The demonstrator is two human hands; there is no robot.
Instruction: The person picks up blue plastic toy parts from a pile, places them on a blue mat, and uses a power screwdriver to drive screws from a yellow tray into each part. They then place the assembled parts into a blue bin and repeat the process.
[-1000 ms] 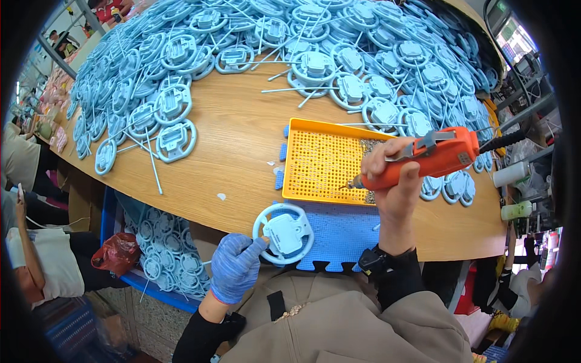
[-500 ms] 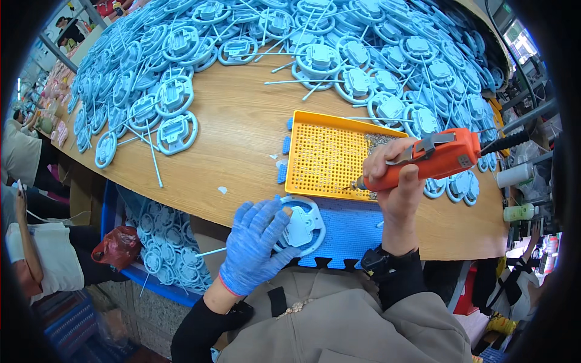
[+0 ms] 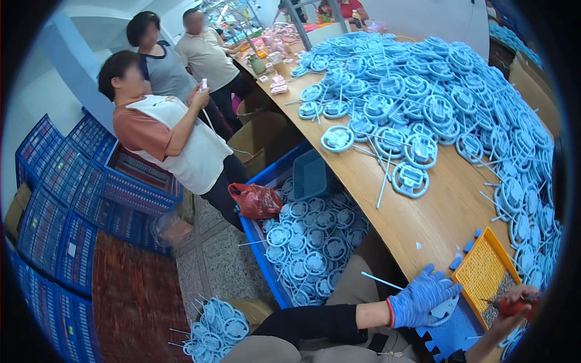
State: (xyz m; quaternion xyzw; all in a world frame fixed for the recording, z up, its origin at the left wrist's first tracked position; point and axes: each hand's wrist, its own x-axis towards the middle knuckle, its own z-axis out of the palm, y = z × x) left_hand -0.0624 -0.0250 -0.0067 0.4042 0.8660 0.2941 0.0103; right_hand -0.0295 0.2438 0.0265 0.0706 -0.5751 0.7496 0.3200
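My left hand [image 3: 417,299], in a blue knit glove, grips a light-blue ring-shaped plastic part [image 3: 446,310] and covers most of it. A thin stick [image 3: 381,279] of the same blue juts out to the left of the glove. Under the part lies a blue textured mat [image 3: 452,336]. My bare right hand [image 3: 513,307] is wrapped round a red-orange electric screwdriver [image 3: 534,306], partly cut off at the picture's dark rim. The tool's tip is over a yellow perforated tray [image 3: 472,264], which has small screws [image 3: 506,287] at its near right side.
A big heap of similar blue parts [image 3: 423,91] covers the far table [image 3: 357,175]. More fill a blue bin [image 3: 266,266] at the left, with a red plastic bag [image 3: 256,201] on its edge. Several people stand beyond it, one person [image 3: 163,130] near the bin. Blue crates [image 3: 60,212] stand far left.
My view has swung left, so hands and tray now sit at the lower right, with people and crates in sight. The left hand stays on the part; the right still holds the screwdriver.
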